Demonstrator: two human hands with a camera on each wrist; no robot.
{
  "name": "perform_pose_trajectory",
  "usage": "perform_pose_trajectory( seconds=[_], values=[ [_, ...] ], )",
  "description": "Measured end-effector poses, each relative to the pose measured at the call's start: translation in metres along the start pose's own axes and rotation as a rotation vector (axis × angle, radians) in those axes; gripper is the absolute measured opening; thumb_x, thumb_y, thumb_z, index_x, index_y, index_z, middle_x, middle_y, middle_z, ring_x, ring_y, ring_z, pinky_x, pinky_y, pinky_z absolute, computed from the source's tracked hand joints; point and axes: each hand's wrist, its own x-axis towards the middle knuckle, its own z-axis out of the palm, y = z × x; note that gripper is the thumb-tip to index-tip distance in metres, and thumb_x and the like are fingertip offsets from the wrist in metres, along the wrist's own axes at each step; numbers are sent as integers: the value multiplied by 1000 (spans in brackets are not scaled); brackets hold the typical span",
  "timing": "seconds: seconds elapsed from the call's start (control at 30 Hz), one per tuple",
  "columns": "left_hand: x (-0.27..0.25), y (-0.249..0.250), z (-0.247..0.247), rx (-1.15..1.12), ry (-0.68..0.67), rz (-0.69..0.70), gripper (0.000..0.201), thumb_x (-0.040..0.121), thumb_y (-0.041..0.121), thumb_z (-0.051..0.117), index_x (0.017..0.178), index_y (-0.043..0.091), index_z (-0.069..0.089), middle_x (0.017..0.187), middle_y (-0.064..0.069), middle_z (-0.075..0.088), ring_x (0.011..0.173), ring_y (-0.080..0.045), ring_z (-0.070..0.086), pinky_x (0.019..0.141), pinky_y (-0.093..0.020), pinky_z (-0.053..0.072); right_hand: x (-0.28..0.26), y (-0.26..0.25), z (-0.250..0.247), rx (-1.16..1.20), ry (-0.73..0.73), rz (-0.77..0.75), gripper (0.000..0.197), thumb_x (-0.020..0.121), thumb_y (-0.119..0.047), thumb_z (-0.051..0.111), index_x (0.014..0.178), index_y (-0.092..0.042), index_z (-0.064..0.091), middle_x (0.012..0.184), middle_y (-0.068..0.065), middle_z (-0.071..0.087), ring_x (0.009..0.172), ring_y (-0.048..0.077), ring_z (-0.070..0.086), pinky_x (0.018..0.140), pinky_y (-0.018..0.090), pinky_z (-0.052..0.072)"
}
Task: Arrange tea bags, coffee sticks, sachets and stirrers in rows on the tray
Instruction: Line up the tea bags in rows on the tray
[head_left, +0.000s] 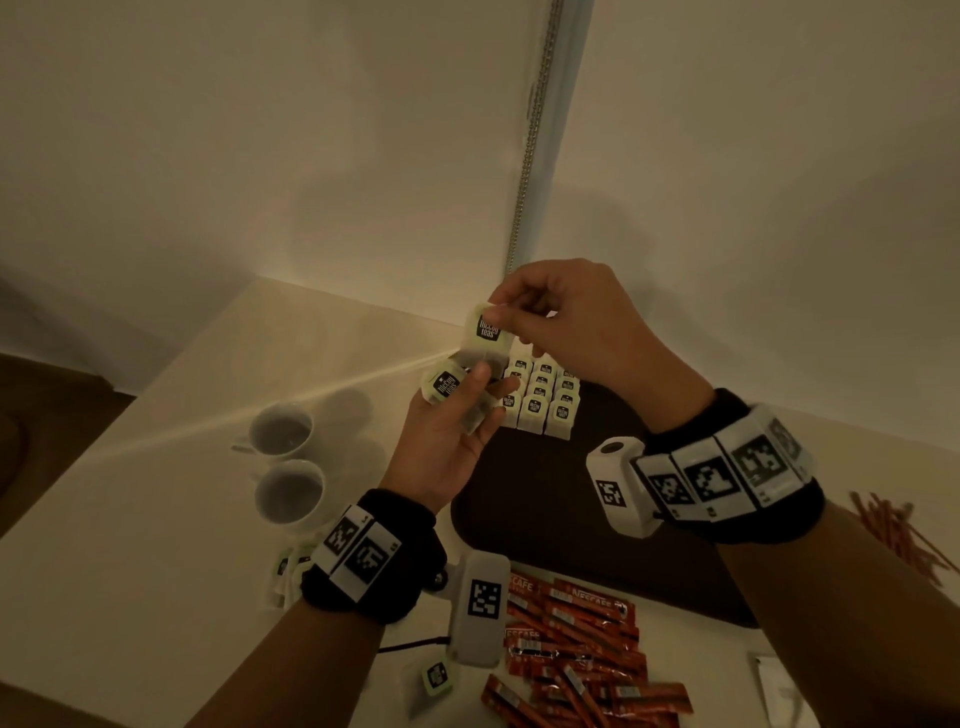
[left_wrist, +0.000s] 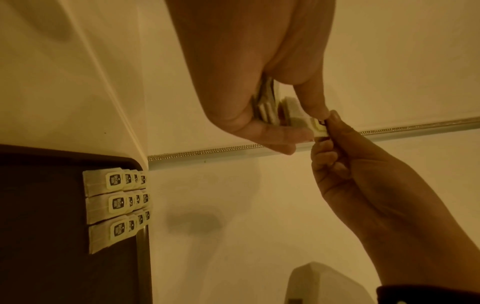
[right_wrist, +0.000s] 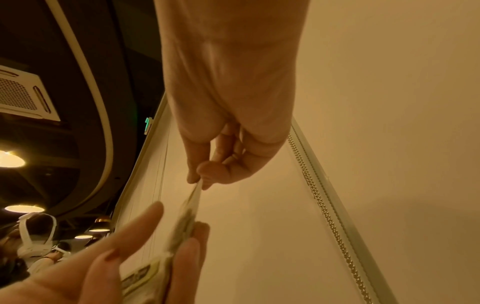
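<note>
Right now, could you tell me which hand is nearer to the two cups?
Left. The left hand holds tea bags just right of the cups; the right hand is farther right, above the tray.

- The tea bags (head_left: 540, 402) on my tray look like thin matt paper, with little paper tags.
- My tray (head_left: 582, 530) is dark and matt.
- The table (head_left: 171, 467) is pale, smooth and a bit shiny.
- The two cups (head_left: 284, 462) look like smooth, glossy white china.
- The coffee sticks (head_left: 576, 654) have shiny red wrappers.
- My wrist bands (head_left: 748, 467) look like soft black cloth with hard white plastic blocks.
- The chain (head_left: 530, 140) by the wall looks like shiny metal beads.
</note>
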Motion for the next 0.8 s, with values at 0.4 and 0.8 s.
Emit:
perform_pose_trajectory(
  seconds=[0.4,0.8],
  values=[
    [8,-12,-10,96,45,-97,30,82,34,58,106,16,62,91,2,73,79,-13,70,59,-20,54,3,27,10,-12,8,11,12,82,-27,71,80,-16,69,67,-4,64,57,3,56,55,8,42],
    [36,22,-57,-52,254,-44,53,95,54,33,107,11,60,101,-16,72,95,-33,69,71,-34,59,-10,179,78,-118,-374,531,18,92,-11,56,108,-6,62,100,8,62,79,14,61,71,22,53]
  ],
)
